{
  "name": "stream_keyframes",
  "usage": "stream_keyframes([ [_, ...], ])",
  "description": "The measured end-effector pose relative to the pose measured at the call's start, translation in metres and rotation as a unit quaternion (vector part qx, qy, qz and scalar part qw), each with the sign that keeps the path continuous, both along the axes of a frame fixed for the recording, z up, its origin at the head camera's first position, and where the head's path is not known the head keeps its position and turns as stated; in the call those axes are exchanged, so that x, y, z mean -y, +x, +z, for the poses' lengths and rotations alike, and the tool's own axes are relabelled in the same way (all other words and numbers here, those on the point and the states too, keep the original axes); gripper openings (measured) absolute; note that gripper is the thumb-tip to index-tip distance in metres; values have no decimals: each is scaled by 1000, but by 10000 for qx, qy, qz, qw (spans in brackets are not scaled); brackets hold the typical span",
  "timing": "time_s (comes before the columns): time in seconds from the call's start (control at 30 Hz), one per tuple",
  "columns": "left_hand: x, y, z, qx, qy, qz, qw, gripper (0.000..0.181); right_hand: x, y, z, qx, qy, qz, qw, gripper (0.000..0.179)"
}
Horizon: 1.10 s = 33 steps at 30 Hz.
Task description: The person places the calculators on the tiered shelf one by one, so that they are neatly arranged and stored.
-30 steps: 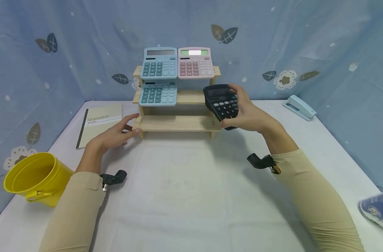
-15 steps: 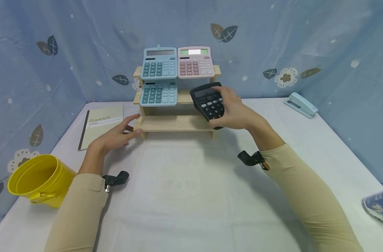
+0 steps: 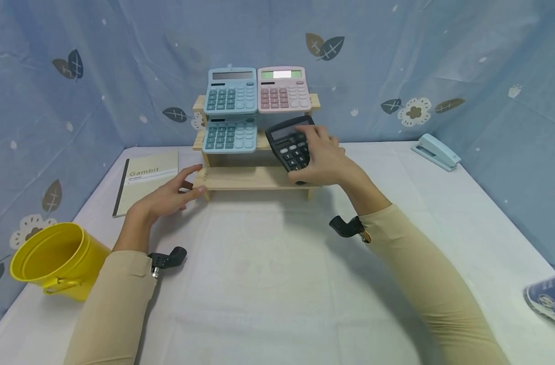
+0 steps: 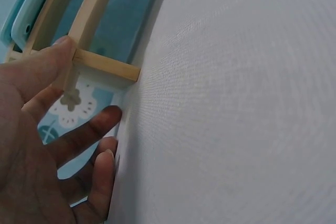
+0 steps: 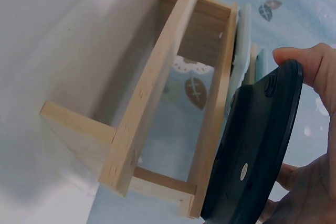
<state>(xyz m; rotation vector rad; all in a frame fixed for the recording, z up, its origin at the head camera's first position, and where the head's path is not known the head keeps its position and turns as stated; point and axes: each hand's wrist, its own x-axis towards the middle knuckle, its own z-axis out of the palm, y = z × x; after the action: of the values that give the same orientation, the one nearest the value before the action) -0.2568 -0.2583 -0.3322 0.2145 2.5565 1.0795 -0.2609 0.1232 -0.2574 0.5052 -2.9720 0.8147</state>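
My right hand [image 3: 320,157] grips a black calculator [image 3: 291,147] by its right side in the head view, keys up and tilted. It overlaps the right part of a three-tier wooden rack's middle tier. In the right wrist view the calculator's dark back [image 5: 252,145] lies close to that tier's board. My left hand [image 3: 168,195] holds the left end of the wooden rack [image 3: 245,177] at its lowest board, thumb at the front, index finger behind. A blue calculator [image 3: 231,91] and a pink calculator [image 3: 284,90] stand on the top tier; another blue calculator [image 3: 229,136] occupies the middle tier's left.
Left of the rack lies a notebook [image 3: 147,177], with a yellow bucket [image 3: 60,258] nearer to me. A light blue stapler [image 3: 436,152] rests at the back right. At the right edge lies a blue patterned container [image 3: 551,299], partly out of view.
My right hand has carried the black calculator leftward, from beside the rack's right end to in front of the middle tier. My left hand has stayed at the rack's left end.
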Motion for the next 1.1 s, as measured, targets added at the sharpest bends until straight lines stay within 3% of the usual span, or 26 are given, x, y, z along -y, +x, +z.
stream_keyframes([
  [0.47,1,1,5,13,-51,-3,10000,87,24,-10,1,-64,167,-337,9993,97],
  [0.67,4,3,5,78,-175,83,9998,88,31,-13,6,109,655,-163,9977,100],
  [0.87,1,1,1,44,-92,18,9999,84,21,-17,15,552,1259,186,9903,118],
  [1.0,0,1,1,26,-100,12,9999,83,15,-21,17,706,1180,396,9897,119],
  [1.1,-1,2,0,36,-97,39,9999,84,12,-24,13,484,943,298,9939,112],
])
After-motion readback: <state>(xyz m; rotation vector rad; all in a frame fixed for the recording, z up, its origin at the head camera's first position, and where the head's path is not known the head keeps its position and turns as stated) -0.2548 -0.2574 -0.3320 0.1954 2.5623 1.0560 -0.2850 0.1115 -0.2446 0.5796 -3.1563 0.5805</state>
